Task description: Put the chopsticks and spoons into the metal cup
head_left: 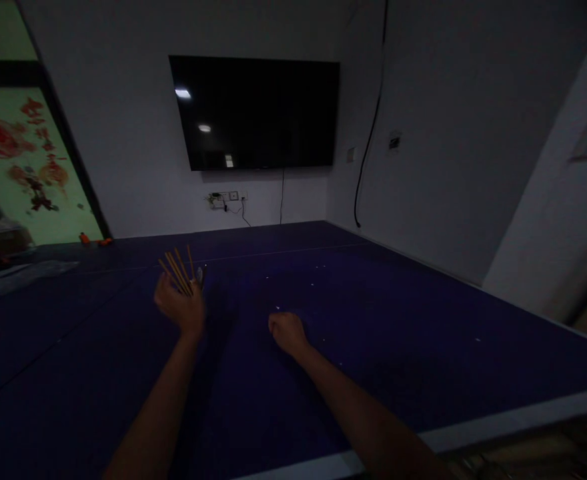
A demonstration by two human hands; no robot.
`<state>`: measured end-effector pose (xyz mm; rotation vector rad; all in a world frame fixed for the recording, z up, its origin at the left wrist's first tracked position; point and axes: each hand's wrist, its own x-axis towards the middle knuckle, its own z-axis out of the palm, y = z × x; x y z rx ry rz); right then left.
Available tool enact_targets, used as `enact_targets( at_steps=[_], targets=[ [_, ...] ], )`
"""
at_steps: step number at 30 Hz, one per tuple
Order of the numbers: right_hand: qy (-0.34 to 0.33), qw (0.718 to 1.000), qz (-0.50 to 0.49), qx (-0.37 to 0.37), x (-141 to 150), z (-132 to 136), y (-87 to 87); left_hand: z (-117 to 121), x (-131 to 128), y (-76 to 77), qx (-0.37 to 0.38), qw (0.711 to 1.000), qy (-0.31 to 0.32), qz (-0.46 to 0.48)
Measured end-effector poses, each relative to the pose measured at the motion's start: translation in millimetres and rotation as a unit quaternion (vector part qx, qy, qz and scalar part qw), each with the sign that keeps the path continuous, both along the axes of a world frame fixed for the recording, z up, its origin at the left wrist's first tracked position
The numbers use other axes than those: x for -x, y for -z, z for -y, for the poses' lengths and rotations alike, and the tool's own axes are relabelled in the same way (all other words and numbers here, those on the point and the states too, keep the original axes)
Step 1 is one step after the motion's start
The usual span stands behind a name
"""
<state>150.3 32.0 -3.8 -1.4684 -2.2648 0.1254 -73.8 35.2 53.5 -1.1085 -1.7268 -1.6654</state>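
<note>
Several thin yellow-brown sticks [177, 268] fan upward from my left hand [181, 303], whose fingers are closed around their lower ends. A small shiny grey thing [200, 275] shows at the thumb side of that hand; its kind is too dim to tell. My right hand [287, 332] rests on or just over the dark blue tabletop [253, 400] with its fingers curled together. Whatever it may hold is hidden. Just beyond its fingers lies a tiny white scrap [278, 308].
More tiny white scraps [312, 285] dot the surface. Clear plastic wrap [28, 277] lies at the far left, near small orange things [104, 242]. A television [263, 113] hangs on the back wall, and a black cable [368, 147] hangs down the right wall.
</note>
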Motion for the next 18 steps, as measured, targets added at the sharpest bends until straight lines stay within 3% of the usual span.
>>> enact_targets(
  at_steps=[3, 7, 12, 18],
  targets=[
    [-0.012, 1.000, -0.001, -0.001, 0.9, -2.0, 3.2, -9.3, 18.6, -16.9, 0.072, 0.986, -0.023, 0.149],
    [-0.031, 0.999, -0.011, -0.009, 0.4, -5.0, 7.8, -19.4, 38.5, -28.1, 0.176, 0.954, 0.026, 0.240],
    [-0.035, 0.999, -0.017, -0.014, 1.2, -6.1, 8.9, -30.7, 45.7, -33.8, 0.233, 0.941, 0.063, 0.236],
    [-0.033, 0.999, -0.020, -0.009, 2.9, -3.6, 6.5, -39.2, 42.8, -26.3, 0.254, 0.948, 0.038, 0.190]
  ],
)
